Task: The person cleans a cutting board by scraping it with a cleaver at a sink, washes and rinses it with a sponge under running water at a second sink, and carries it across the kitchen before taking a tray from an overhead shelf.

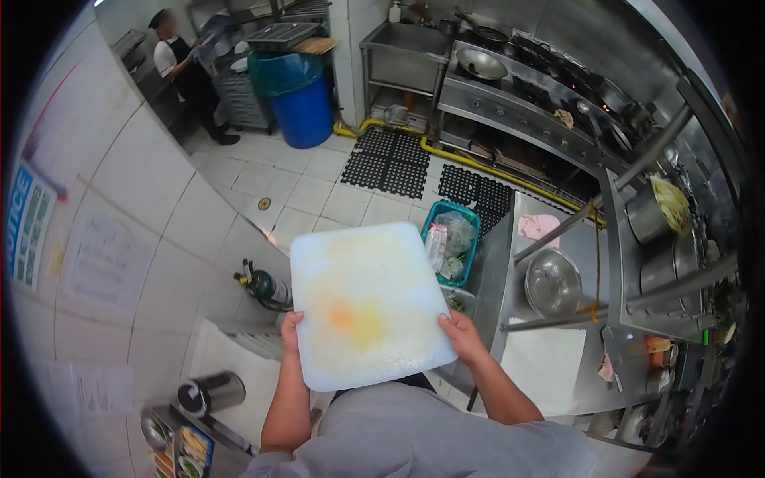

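Observation:
A large white cutting board (374, 279) with orange and yellow stains near its middle is held out in front of my body. My left hand (292, 333) grips its left edge, thumb on top and the other fingers hidden underneath. On the right edge, my right hand (464, 336) holds it the same way. Just beyond the board's right side, a teal basket (476, 239) on the floor contains plastic bags. A second white board (543, 370) lies on the steel counter to my right, near a metal bowl (553, 283).
Tiled wall stands close on my left, with a gas cylinder (267, 288) beyond it. A blue bin (301, 111), a stove (526, 103) with pans and black floor mats (386, 162) lie ahead. Another person (187, 76) stands at the far left. Shelving (629, 239) overhangs the right counter.

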Action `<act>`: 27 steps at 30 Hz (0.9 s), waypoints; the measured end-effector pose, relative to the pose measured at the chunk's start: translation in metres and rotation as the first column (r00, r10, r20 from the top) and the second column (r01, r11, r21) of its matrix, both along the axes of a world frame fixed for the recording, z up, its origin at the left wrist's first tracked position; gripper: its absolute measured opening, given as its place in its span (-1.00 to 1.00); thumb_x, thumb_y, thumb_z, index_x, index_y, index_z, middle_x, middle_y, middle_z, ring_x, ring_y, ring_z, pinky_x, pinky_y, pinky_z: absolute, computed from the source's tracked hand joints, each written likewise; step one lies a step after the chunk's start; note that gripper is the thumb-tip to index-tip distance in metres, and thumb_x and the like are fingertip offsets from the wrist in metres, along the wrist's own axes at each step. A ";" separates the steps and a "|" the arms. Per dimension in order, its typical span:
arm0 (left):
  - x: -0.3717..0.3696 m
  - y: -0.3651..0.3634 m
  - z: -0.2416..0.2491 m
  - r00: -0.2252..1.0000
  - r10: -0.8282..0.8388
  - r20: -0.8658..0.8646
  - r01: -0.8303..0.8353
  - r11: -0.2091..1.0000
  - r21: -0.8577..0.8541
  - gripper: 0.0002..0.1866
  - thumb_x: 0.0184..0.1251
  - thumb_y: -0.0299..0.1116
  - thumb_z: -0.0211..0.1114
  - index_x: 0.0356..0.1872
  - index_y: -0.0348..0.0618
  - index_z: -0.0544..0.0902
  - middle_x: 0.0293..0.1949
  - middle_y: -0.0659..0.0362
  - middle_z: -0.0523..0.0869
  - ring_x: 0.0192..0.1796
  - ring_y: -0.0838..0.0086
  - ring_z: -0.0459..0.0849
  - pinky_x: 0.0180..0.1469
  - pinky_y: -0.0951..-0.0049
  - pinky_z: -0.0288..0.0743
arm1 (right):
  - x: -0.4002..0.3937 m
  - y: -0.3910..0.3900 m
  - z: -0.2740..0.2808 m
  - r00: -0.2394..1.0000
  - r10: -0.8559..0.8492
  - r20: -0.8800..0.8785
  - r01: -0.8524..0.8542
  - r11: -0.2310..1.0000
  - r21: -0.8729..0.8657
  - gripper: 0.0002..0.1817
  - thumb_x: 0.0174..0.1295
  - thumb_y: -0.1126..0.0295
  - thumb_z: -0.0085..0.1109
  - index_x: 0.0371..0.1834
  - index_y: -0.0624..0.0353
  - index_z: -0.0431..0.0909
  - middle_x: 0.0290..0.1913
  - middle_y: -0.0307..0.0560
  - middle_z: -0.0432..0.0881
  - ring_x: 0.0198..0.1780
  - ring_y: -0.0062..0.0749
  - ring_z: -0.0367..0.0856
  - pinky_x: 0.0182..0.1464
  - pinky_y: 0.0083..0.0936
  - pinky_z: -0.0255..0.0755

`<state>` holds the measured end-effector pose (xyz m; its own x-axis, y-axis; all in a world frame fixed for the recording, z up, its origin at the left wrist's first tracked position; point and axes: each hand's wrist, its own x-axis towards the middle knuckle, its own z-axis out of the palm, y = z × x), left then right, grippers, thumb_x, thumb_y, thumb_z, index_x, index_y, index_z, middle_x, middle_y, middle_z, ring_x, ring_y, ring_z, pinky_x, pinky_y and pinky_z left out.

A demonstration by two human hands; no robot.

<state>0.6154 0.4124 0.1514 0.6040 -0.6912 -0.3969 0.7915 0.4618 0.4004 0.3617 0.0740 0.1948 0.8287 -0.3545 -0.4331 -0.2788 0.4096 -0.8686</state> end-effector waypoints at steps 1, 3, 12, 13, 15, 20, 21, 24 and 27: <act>0.022 -0.014 0.003 1.000 -0.025 -0.005 0.025 1.000 -0.019 -0.19 0.32 -0.03 0.26 0.48 -0.44 0.56 0.29 -0.23 0.77 0.21 -0.09 0.81 0.34 0.01 0.69 | 0.016 -0.009 -0.002 1.000 -0.027 0.004 0.027 1.000 0.007 -0.57 0.76 0.13 0.13 0.33 0.29 0.66 0.09 -0.16 0.84 0.00 -0.53 0.78 0.11 -0.46 0.64; 0.069 -0.042 0.008 0.998 -0.058 -0.011 0.058 0.998 -0.038 -0.20 0.34 -0.03 0.25 0.48 -0.44 0.55 0.30 -0.23 0.77 0.22 -0.08 0.81 0.35 0.01 0.69 | 0.056 -0.030 -0.007 0.999 -0.038 -0.002 0.038 0.999 -0.008 -0.57 0.76 0.13 0.13 0.34 0.29 0.66 0.08 -0.17 0.84 0.00 -0.53 0.78 0.12 -0.45 0.64; 0.291 -0.158 0.032 0.997 -0.006 0.072 0.007 1.000 -0.013 -0.23 0.44 0.01 0.22 0.50 -0.40 0.55 0.32 -0.18 0.77 0.27 -0.06 0.79 0.37 -0.01 0.67 | 0.296 -0.151 0.005 1.000 0.012 0.017 -0.012 1.000 -0.027 -0.54 0.75 0.11 0.15 0.33 0.33 0.66 0.09 -0.13 0.84 -0.01 -0.52 0.76 0.09 -0.46 0.64; 0.307 -0.170 0.045 0.996 0.037 0.081 -0.035 0.999 -0.029 -0.23 0.45 0.02 0.21 0.50 -0.39 0.55 0.32 -0.18 0.77 0.27 -0.05 0.79 0.36 -0.01 0.67 | 0.319 -0.162 0.009 1.000 0.009 0.011 -0.008 1.000 -0.018 -0.54 0.75 0.11 0.15 0.33 0.33 0.66 0.09 -0.13 0.84 -0.01 -0.52 0.76 0.09 -0.46 0.64; 0.340 -0.191 0.054 0.993 0.067 0.101 -0.066 0.998 -0.015 -0.23 0.46 0.03 0.20 0.51 -0.39 0.54 0.32 -0.17 0.77 0.27 -0.04 0.79 0.36 0.00 0.67 | 0.368 -0.191 0.021 0.998 0.043 0.050 -0.043 0.999 0.007 -0.54 0.75 0.10 0.15 0.32 0.33 0.65 0.05 -0.14 0.83 -0.03 -0.53 0.75 0.06 -0.46 0.64; 0.435 -0.260 0.062 0.986 0.108 0.127 -0.109 0.994 -0.004 -0.24 0.49 0.05 0.18 0.49 -0.37 0.56 0.30 -0.16 0.78 0.27 -0.02 0.79 0.35 0.02 0.68 | 0.474 -0.262 0.014 0.998 0.069 0.006 -0.068 0.995 -0.079 -0.55 0.75 0.10 0.15 0.28 0.33 0.67 -0.02 -0.15 0.84 -0.05 -0.55 0.75 0.04 -0.48 0.65; 0.457 -0.284 0.072 0.985 0.097 0.143 -0.092 0.995 -0.043 -0.28 0.52 0.04 0.20 0.47 -0.37 0.58 0.31 -0.15 0.78 0.26 0.01 0.81 0.33 0.03 0.71 | 0.498 -0.278 0.010 0.999 0.052 0.014 -0.051 0.996 -0.074 -0.55 0.75 0.10 0.15 0.28 0.33 0.67 -0.02 -0.15 0.84 -0.06 -0.55 0.75 0.04 -0.48 0.65; 0.553 -0.345 0.059 0.988 0.040 0.147 -0.032 0.998 -0.057 -0.33 0.57 0.03 0.20 0.43 -0.36 0.61 0.30 -0.12 0.79 0.23 0.05 0.82 0.30 0.05 0.73 | 0.574 -0.324 0.007 1.000 -0.003 0.008 0.003 0.999 -0.053 -0.56 0.75 0.11 0.15 0.28 0.33 0.68 -0.01 -0.15 0.84 -0.07 -0.56 0.75 0.03 -0.49 0.65; 0.642 -0.415 0.060 0.991 -0.013 0.132 0.021 0.998 -0.058 -0.36 0.60 0.02 0.17 0.40 -0.34 0.63 0.27 -0.09 0.81 0.20 0.06 0.83 0.28 0.06 0.73 | 0.650 -0.373 0.020 0.998 -0.067 -0.022 0.066 0.996 -0.057 -0.57 0.76 0.14 0.15 0.32 0.34 0.67 0.01 -0.15 0.84 -0.05 -0.57 0.74 0.07 -0.50 0.65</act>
<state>1.2575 -0.0023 0.2117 0.6359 -0.7220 -0.2726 0.7418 0.4744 0.4740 1.0112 -0.2988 0.2144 0.7923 -0.4326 -0.4302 -0.2732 0.3789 -0.8842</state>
